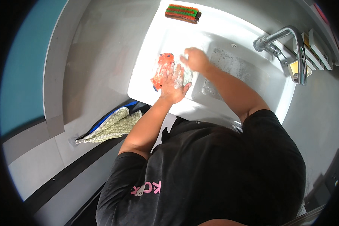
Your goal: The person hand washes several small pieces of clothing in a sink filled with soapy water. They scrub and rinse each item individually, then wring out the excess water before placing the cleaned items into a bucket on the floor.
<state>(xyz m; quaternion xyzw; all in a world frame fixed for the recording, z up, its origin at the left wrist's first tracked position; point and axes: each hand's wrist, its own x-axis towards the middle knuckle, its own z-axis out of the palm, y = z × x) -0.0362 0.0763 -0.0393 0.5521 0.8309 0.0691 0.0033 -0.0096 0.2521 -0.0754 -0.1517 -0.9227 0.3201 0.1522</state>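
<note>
My left hand (173, 86) lies flat with soapy fingers slightly apart. It presses on a wet orange and white item (165, 63), cloth or soft packaging, with lettering and dark blue bits, spread on the white sink's sloped side. Under and beside that hand is a pale, foamy patch (188, 75); whether it is cloth or only lather is unclear. Just to the right, my right hand (197, 60) is half curled above the foam, its thumb toward the left hand. I cannot tell whether anything is in its fingers. A scrubbing brush (183, 13) with green and orange bristles lies at the sink's far left corner.
The white sink (274, 76) has soapy water (228, 67) in its basin. A chrome faucet (301, 56) arches at the right, near a small dish with yellow contents (293, 69) and upright white slabs (319, 48). A light green cloth (115, 125) hangs by the sink's left front.
</note>
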